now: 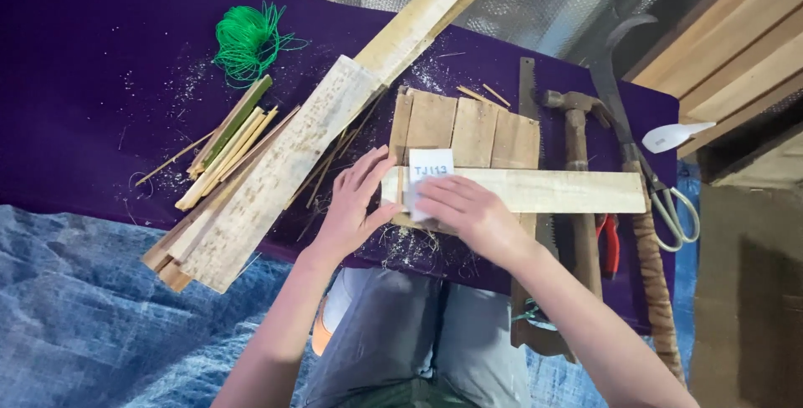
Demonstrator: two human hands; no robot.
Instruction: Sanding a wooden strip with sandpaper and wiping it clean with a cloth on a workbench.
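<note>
Pressing down now: the right hand lies flat, fingers together, on a small white paper tag at the near end of a pale flat bamboo slat. The left hand, fingers spread, steadies that slat's end. Risk: the slat skating across the short boards beneath, toward the wooden-handled hammer beyond.

A coil of bright green cord lies on the purple-covered desk, near a bundle of thin split bamboo sticks. Long pale bamboo planks run diagonally beside them. At the right lie a wooden-handled claw hammer, a hand saw, a curved sickle and pale-handled scissors. Blue tarpaulin covers the floor.
</note>
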